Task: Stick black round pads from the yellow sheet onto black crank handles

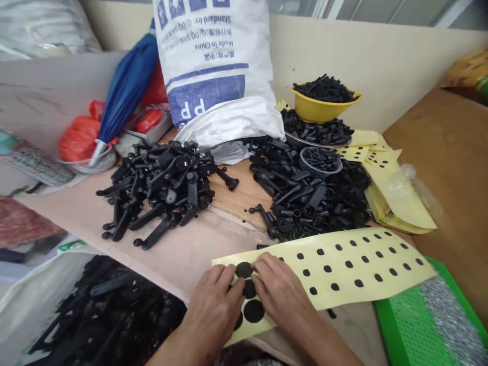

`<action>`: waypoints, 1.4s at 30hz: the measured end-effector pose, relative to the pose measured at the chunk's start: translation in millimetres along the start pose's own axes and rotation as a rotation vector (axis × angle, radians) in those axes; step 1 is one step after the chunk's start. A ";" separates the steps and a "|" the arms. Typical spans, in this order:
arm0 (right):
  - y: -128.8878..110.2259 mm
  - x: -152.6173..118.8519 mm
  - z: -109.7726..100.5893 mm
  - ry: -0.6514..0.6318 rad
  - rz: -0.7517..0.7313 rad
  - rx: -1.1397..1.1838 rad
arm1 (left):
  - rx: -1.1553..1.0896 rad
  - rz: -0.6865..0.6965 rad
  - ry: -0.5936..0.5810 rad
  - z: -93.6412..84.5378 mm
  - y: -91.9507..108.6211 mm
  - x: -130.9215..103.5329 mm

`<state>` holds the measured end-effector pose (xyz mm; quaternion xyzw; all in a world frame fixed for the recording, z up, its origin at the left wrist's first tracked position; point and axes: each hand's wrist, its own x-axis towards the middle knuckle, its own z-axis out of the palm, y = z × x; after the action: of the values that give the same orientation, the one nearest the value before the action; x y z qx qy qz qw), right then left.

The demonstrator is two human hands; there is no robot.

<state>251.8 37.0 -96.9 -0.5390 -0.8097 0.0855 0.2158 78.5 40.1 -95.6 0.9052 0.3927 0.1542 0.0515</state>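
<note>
A long pale yellow sticker sheet (343, 300) lies across the front of the table. Large black round stickers (253, 311) sit at its left end, and rows of small black dots (348, 264) run over the rest. My left hand (215, 300) is at the left end, its fingers bent together at the edge of the upper large stickers. From the other side, my right hand (280, 290) meets it with fingers curled and thumb and forefinger close together on the sheet by the same stickers. The fingertips partly cover those stickers; whether one is lifted I cannot tell.
Black crank handles (163, 178) are heaped behind my hands, with more black parts (312, 198) to the right. Behind stand a white sack (221, 66), blue umbrella (127, 81) and yellow bowl (324, 108). A green tray (400, 325) is right; a bag of black parts (110, 310) is left.
</note>
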 end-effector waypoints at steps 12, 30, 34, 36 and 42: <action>-6.9 4.7 5.9 0.032 0.064 0.061 | 0.101 0.059 0.189 10.2 -4.2 1.2; -5.0 4.4 9.2 0.046 0.127 -0.022 | 0.024 0.060 0.178 8.7 -1.6 -1.7; -5.0 2.7 12.0 0.086 0.117 -0.024 | 0.027 0.050 0.195 10.8 -2.1 -3.4; -5.3 1.8 13.3 0.102 0.113 -0.025 | 0.033 0.048 0.198 11.4 -1.9 -3.7; -6.6 0.0 14.5 0.128 0.129 -0.024 | 0.049 0.047 0.203 10.2 -0.7 -3.3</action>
<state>239.9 35.8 -107.4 -0.5968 -0.7590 0.0548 0.2544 79.1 38.5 -106.2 0.8948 0.3781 0.2368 -0.0143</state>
